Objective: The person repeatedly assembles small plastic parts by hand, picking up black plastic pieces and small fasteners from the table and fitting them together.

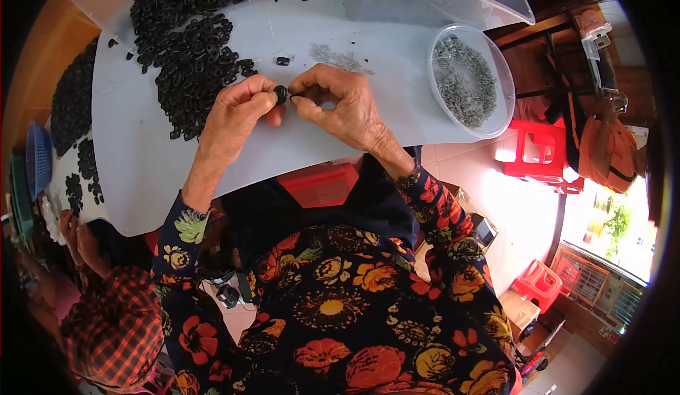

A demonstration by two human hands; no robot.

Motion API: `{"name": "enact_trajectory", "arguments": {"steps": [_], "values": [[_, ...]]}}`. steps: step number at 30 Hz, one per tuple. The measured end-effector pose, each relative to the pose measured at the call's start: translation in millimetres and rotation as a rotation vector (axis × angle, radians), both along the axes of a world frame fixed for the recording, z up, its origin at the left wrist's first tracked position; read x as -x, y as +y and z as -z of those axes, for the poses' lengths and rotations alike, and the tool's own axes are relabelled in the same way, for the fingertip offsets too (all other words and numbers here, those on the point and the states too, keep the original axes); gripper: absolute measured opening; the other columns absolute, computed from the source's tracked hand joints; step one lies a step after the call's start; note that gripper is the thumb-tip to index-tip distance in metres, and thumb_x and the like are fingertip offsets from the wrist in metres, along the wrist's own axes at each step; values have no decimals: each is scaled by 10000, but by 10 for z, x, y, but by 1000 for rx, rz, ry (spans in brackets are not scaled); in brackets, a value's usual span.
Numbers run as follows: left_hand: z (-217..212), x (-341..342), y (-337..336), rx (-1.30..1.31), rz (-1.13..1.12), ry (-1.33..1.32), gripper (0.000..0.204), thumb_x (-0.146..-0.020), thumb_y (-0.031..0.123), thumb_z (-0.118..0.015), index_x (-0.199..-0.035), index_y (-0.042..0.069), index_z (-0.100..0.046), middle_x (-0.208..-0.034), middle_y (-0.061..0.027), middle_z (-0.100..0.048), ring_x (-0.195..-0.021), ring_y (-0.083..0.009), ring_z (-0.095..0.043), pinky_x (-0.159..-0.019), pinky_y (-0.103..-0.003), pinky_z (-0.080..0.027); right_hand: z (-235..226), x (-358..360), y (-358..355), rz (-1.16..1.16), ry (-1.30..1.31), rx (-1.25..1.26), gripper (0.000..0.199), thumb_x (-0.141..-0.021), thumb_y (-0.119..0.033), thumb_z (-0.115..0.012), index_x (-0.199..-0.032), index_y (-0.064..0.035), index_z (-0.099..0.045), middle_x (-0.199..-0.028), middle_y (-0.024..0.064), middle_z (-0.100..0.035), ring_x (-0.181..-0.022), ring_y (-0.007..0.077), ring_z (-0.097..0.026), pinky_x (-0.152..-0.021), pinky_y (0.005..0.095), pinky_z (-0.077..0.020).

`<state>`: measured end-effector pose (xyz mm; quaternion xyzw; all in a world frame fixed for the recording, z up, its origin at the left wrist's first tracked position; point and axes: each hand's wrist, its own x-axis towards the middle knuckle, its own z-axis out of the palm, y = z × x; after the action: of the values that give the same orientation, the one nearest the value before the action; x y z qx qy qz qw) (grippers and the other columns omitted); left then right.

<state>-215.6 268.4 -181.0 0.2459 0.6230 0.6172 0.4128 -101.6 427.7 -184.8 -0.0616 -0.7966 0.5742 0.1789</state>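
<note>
My left hand [244,112] pinches a small black plastic part [281,95] with a rounded outline between thumb and fingertips. Just to its right, my right hand [341,105] is closed in a pinch, its fingertips close against that part; what they hold is too small to make out. Beyond the hands, a single black piece [282,61] lies on the pale tabletop [283,154]. A little scatter of thin grey metal pieces [336,56] is spread beside it. To the left spreads a large heap of black plastic pieces [191,62].
A round clear tub [507,105] of small grey metal pieces stands at the table's right. At the back sits a clear plastic bin [397,2] with more black pieces. A co-worker in a checked head covering [117,331] works at lower left. Red stools [531,147] stand right.
</note>
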Motion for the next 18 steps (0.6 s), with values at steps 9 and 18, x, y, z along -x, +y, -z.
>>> {"name": "enact_trajectory", "arguments": {"steps": [9,18], "values": [[-89,-61,72,-13,-27,253,140,-868,113,-534,-932,5,-596,-691,19,-550,-656,-47,-488,-627,-210,-408,-51,-6,18,-19,-121,120,135,-764,-81,-671,-858,9,-632,-709,45,-634,-645,93,-591,-623,249,-504],[-147,-77,128,44,-53,435,126,-862,104,-553,-944,13,-578,-654,45,-468,-594,-37,-362,-538,-209,-330,-81,-2,27,-34,-117,327,54,-789,-39,-646,-796,2,-612,-686,-36,-572,-639,21,-493,-583,200,-442]]}}
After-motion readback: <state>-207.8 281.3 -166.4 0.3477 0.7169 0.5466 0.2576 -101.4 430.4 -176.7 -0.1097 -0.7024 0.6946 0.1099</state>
